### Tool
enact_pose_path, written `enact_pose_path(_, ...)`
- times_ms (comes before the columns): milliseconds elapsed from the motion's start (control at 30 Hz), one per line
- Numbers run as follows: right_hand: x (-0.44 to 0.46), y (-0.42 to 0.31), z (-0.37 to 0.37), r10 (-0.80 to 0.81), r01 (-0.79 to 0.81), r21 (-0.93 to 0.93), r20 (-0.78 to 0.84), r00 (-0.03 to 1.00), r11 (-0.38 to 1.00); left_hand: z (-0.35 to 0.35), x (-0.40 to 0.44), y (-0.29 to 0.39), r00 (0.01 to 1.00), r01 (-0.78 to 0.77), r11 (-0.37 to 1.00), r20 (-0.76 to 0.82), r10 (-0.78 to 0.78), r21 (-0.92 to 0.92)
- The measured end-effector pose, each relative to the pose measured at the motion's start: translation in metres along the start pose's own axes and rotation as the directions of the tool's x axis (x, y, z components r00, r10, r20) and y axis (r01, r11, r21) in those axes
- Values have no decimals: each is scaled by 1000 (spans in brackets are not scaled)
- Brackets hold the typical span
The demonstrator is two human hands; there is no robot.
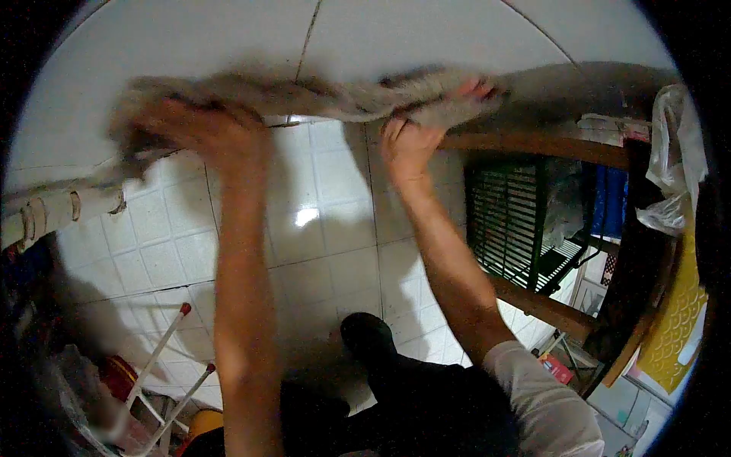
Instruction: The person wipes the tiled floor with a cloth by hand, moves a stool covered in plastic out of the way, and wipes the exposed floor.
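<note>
The grey cloth [320, 97] is bunched and runs from the left hand [202, 129] across to the right hand [415, 141], along the near edge of the tiled surface [381, 38]. The left hand touches it but is blurred, so I cannot tell if its fingers are spread or closed. The right hand grips it with bent fingers. For good handling, I think both hands should press evenly, with the folds gathered between them.
</note>
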State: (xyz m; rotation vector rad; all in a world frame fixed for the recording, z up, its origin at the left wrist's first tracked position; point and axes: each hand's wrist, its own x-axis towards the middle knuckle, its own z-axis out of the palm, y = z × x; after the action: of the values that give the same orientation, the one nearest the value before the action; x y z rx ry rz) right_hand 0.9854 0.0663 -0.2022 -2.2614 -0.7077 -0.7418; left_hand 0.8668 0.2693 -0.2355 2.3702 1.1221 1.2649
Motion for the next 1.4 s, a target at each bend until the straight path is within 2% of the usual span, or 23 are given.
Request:
enact_pose_path(33,-19,3,12,344,-344,7,-11,939,939,0,-22,16,996,35,998,86,-32,-43)
enact_pose_path(67,-35,2,23,561,-569,109,93,822,815,1,-41,23,959,209,970,218,-180,-120)
enact_pose_path(100,-50,0,34,739,-763,162,190,647,626,12,-63,16,953,131,991,270,-135,33)
enact_pose_path(167,-74,27,66,614,-637,147,176,769,757,32,-89,-8,928,-83,945,371,-42,316)
enact_pose_path(267,-62,30,41,605,-608,340,130,786,717,14,-80,-2,915,111,989,380,-139,96)
enact_pose_path(333,-39,20,7,516,-518,109,48,856,849,-6,-57,22,876,391,908,366,-315,-153)
enact_pose_path(367,-24,6,-6,513,-493,314,20,858,811,-7,-51,28,891,404,887,314,-328,-221)
enact_pose_path(500,-2,-32,-7,160,-123,231,-148,976,965,-31,-12,37,967,244,943,126,-220,-228)
enact_pose_path(567,5,-60,3,-72,101,155,-183,980,983,-38,10,21,961,271,960,84,-265,-68)
enact_pose_path(633,3,-86,37,-334,347,90,-132,933,934,-38,26,-27,953,291,947,42,-299,138)
enact_pose_path(700,-32,-112,114,-441,345,515,72,895,785,-37,58,-139,953,290,954,-70,-295,-77)
enact_pose_path(733,-19,-136,98,-512,372,523,148,846,767,-36,73,-195,948,267,946,-126,-292,-182)
enact_pose_path(833,3,-187,64,-667,377,587,417,617,716,-81,76,-97,771,570,568,146,-620,-594)
enact_pose_path(900,-36,-160,105,-704,474,578,269,658,664,-51,39,-137,852,471,613,148,-502,-634)
enact_pose_path(933,-51,-152,118,-722,516,584,188,665,627,-31,7,-171,976,212,888,49,-211,-408)
enact_pose_path(967,-44,-142,103,-728,544,502,317,608,672,-14,-14,-192,992,-112,987,49,118,-119)
enact_pose_path(1000,-50,-113,100,-678,475,498,401,616,726,-9,-22,-180,981,169,954,137,-139,-246)
enact_pose_path(1067,-77,-45,107,-512,214,524,530,676,824,-9,-43,-127,895,425,869,262,-361,-254)
enact_pose_path(1100,-59,-35,77,-488,412,278,634,600,868,-11,-51,-100,895,406,898,275,-352,-171)
enact_pose_path(1167,-61,10,41,-527,543,85,406,747,836,-5,-54,-45,906,335,942,284,-314,-29)
enact_pose_path(1300,-69,51,-4,-177,240,-137,362,915,961,26,-84,19,881,342,940,343,-325,13)
enact_pose_path(1367,-74,54,-15,-113,143,-107,252,961,984,28,-90,44,838,418,908,385,-386,1)
enact_pose_path(1400,-78,67,-12,-67,76,-32,213,975,997,18,-87,55,819,452,883,453,-352,-131)
